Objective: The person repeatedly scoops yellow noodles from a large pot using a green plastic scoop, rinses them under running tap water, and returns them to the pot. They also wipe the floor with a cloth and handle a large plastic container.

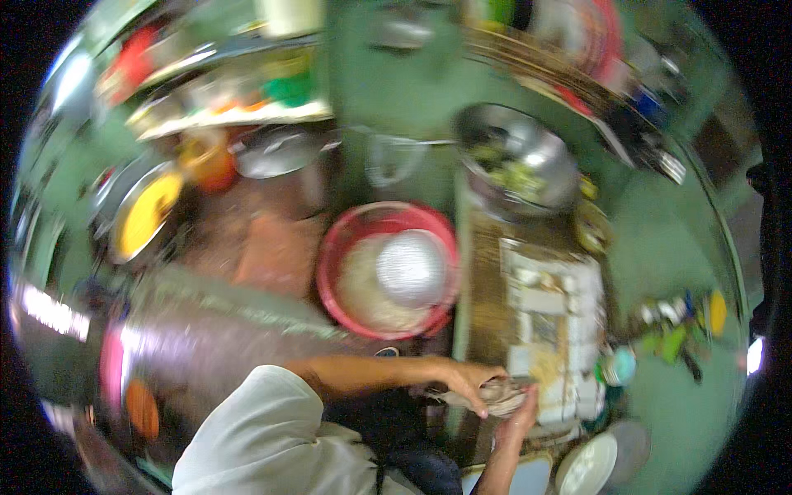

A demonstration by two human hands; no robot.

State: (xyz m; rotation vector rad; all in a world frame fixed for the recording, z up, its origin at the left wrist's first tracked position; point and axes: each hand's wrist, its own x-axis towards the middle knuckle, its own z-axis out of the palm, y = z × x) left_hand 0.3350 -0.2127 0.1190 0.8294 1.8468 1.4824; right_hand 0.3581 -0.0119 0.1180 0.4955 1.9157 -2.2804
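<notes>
Both hands are on a crumpled grey-beige cloth [502, 397] at the lower right of centre. My left hand [465, 382] grips it from the left, fingers bent over it. My right hand [520, 413] closes on its other side. The cloth is bunched between them, and blur hides its finer detail. Beyond my hands lies a white tiled surface [588, 346] with a stained patch. Ahead stands a red plastic tub [328, 266] of cloudy, pale contents. A shiny round metal bowl [411, 269] sits inside it.
A large metal bowl [550, 161] with green vegetable pieces stands at the ledge's far end. On the left are a lidded metal pot [278, 154], an orange pot [210, 164] and a pan of yellow food [148, 213]. A pale dish [588, 464] stands lower right.
</notes>
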